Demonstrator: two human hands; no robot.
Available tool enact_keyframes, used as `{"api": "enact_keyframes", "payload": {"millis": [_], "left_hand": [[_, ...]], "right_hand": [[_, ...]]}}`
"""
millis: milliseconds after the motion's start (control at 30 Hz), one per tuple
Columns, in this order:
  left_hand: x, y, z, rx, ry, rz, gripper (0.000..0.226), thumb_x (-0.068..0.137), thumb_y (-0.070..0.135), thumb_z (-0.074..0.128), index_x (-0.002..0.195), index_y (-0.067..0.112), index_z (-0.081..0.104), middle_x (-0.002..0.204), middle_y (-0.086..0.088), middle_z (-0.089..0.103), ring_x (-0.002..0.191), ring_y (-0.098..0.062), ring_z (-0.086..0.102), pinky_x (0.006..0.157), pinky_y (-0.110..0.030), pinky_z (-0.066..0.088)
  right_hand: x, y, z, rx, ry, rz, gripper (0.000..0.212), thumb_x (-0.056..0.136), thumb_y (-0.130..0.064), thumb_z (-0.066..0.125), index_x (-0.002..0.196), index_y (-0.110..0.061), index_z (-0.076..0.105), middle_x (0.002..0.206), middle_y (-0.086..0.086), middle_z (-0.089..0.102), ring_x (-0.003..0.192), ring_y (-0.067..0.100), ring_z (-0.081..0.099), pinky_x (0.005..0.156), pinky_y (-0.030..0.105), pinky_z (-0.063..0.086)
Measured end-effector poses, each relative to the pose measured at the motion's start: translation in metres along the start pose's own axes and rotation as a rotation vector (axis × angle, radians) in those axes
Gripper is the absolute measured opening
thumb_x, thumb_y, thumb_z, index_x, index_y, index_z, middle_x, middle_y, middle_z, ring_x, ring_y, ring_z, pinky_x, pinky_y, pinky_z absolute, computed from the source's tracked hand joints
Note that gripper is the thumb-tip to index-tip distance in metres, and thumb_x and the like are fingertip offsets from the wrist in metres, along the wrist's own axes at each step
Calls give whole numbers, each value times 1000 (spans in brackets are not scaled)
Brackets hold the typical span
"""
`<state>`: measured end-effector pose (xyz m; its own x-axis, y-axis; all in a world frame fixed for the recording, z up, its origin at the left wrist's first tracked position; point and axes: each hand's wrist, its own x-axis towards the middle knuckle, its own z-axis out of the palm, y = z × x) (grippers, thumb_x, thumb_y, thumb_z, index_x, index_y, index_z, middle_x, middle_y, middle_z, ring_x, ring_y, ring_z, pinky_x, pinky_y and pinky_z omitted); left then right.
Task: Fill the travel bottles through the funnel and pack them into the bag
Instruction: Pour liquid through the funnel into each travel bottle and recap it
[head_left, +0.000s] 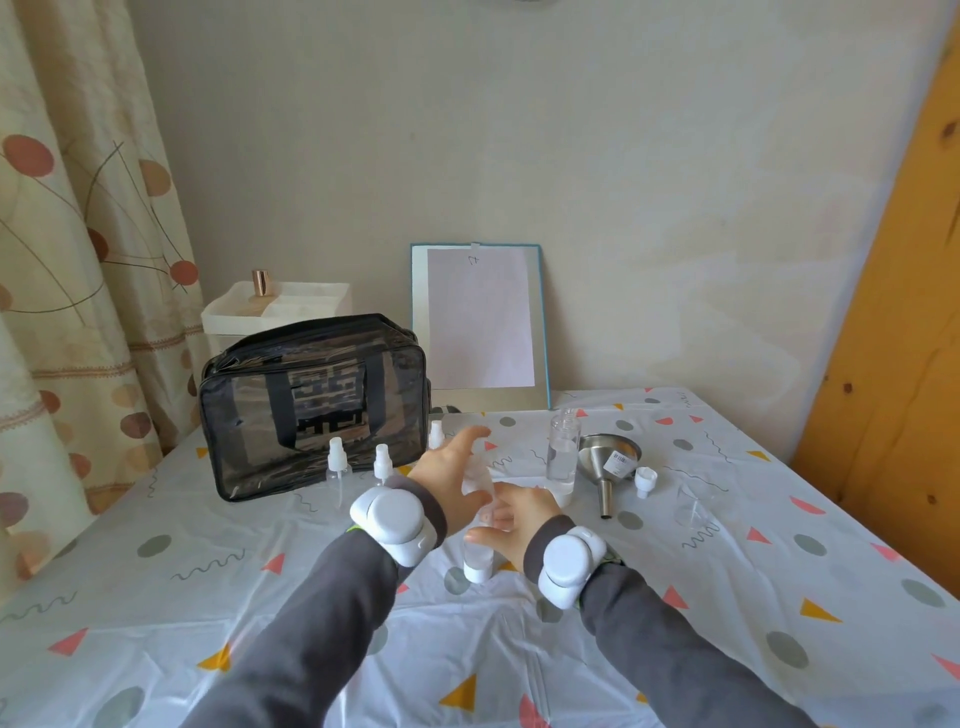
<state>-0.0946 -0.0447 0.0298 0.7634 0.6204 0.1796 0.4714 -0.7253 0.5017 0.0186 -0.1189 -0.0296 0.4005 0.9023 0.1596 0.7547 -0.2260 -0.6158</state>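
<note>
Centre of table (727, 649): clear travel bottle (478, 553), white end down, between both hands. Right hand (519, 525) grasps its middle, thumb in front, fingers behind. Left hand (449, 470) reaches round its upper part, fingers spread; cannot tell whether it grips. Cannot tell whether the bottle touches the cloth.

Bag (311, 405), clear with black trim, upright at back left. 3 spray bottles (337, 465) stand just in front of it.

Right of the hands: open bottle (562, 457), part-filled with clear liquid. Steel funnel (610, 460) on its side just beside it. Then white cap (644, 480) and clear cup (693, 501). White wrist units (389, 519) on both sleeves.
</note>
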Motion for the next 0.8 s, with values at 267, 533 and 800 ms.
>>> {"api": "enact_keyframes", "payload": {"millis": [267,533,800], "left_hand": [[-4,-11,18,-339,147,-20,75,80,19,65,142,24,23,95,7,53,94,-10,53,88,-20,39],[-12,-16,37,-549,146,-37,63,84,13,64,138,23,33,113,4,57,112,-10,52,93,-25,45],[-19,-25,49,-557,112,-208,37,78,26,72,113,16,63,108,1,68,100,-12,62,94,-33,48]], "right_hand": [[2,2,1,79,31,73,52,65,-38,78,110,-26,54,74,-21,54,76,-1,57,76,15,44],[2,1,1,138,-21,98,50,67,-37,76,110,-21,56,97,-4,69,94,13,65,89,35,51],[-1,-4,-6,114,-38,93,58,71,-30,74,122,-20,49,109,-5,68,99,11,62,84,19,45]]}}
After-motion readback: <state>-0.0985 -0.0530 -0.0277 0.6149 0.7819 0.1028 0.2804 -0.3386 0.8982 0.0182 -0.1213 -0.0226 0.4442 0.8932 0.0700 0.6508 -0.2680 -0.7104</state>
